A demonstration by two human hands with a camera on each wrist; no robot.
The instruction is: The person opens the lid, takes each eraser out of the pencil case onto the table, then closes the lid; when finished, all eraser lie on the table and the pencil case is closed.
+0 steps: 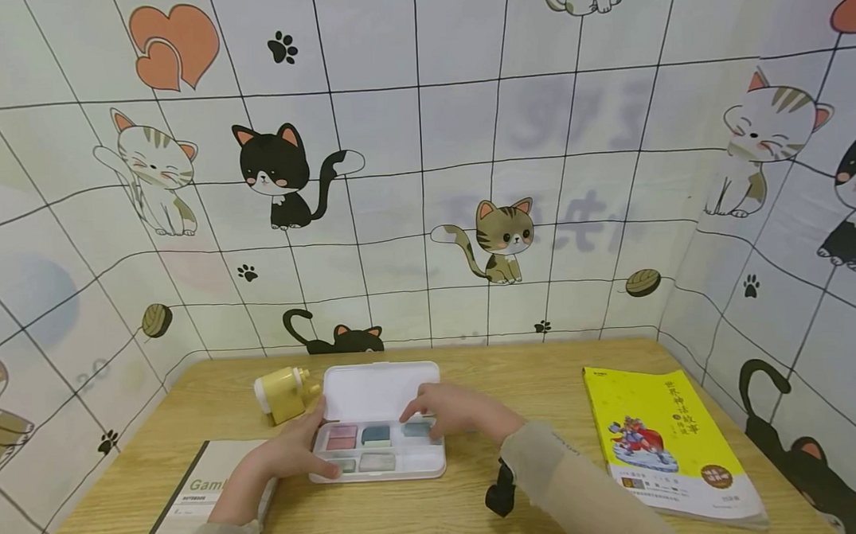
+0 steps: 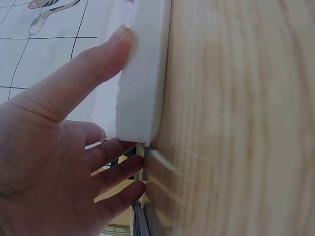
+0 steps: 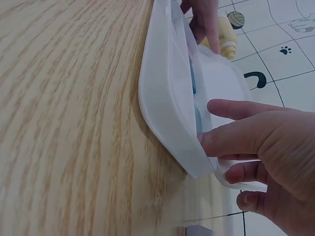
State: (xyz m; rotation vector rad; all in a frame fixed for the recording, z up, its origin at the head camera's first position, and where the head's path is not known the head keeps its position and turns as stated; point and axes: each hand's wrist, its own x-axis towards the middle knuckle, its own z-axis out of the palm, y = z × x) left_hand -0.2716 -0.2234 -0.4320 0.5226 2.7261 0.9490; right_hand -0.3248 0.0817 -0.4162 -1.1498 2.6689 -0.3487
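A white hinged case lies on the table with its lid raised at the back. In its compartments sit a pink block, a teal block, a pale blue block, a pale grey block and a small greenish one. My left hand grips the case's left end, thumb along the front wall and fingers round the side. Over the right end is my right hand, its thumb touching near the pale blue block and its index finger raised apart from the thumb.
A yellow bottle-like object with a white end lies behind my left hand. A notebook is partly under my left forearm. At the right lies a yellow book. Behind the table hangs a cat-patterned sheet.
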